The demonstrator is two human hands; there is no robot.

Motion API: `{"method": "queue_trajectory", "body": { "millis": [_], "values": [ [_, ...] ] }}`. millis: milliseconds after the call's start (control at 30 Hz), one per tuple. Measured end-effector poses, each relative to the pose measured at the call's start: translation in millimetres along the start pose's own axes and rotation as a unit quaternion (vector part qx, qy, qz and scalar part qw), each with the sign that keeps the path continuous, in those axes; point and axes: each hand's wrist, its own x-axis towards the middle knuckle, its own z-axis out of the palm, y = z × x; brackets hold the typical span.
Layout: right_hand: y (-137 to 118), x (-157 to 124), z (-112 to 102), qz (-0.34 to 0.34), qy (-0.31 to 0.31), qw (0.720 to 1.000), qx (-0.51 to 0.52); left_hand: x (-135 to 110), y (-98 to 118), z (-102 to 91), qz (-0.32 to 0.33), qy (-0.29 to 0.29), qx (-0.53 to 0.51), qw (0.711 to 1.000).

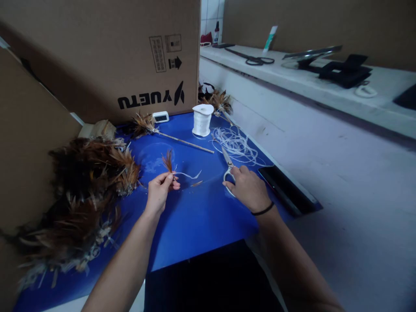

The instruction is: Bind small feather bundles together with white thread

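Note:
Between the thumb and fingers of my left hand (160, 190) is a small bunch of brown feathers (167, 161), tips upward. A white string (190, 176) trails from it to the right. My right hand (248, 187) is on a pair of scissors (228, 160) with light handles, whose blades point away from me, towards a loose heap of clear string (235, 145). The thumb is at one handle loop. A loose feather (196, 183) lies on the blue table (195, 229) between my hands.
Large feather piles (94, 173) lie left. A feathered stick (185, 142), a white spool (202, 121) and a small digital display (160, 117) stand further back, before a cardboard box (97, 52). A black phone (289, 190) lies right; dark scissors (258, 60) rest on the ledge (305, 84).

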Motion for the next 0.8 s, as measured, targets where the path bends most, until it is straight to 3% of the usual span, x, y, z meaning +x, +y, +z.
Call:
{"method": "queue_trajectory", "body": {
  "millis": [300,433,500,567,667,733,800],
  "values": [
    [10,-4,5,0.048,-0.03,0.996,0.065,-1,2,0.0,-0.005,-0.01,-0.026,1.0],
    [16,-12,11,0.056,0.026,0.985,0.159,-1,4,0.4,-0.022,-0.011,-0.037,0.999],
    [20,-21,14,0.071,0.048,0.964,0.25,-2,5,0.9,-0.025,-0.012,-0.042,0.999],
    [22,-33,14,0.093,0.045,0.915,0.391,-2,5,1.6,-0.027,-0.014,-0.047,0.998],
    [15,-49,8,0.116,-0.008,0.773,0.624,-3,5,2.6,-0.037,-0.011,-0.058,0.998],
    [7,-57,2,0.105,-0.072,0.692,0.711,-3,5,2.9,-0.044,-0.008,-0.065,0.997],
    [-1,-62,-1,0.059,-0.121,0.64,0.756,-3,5,2.9,-0.044,-0.006,-0.071,0.996]
  ]
}}
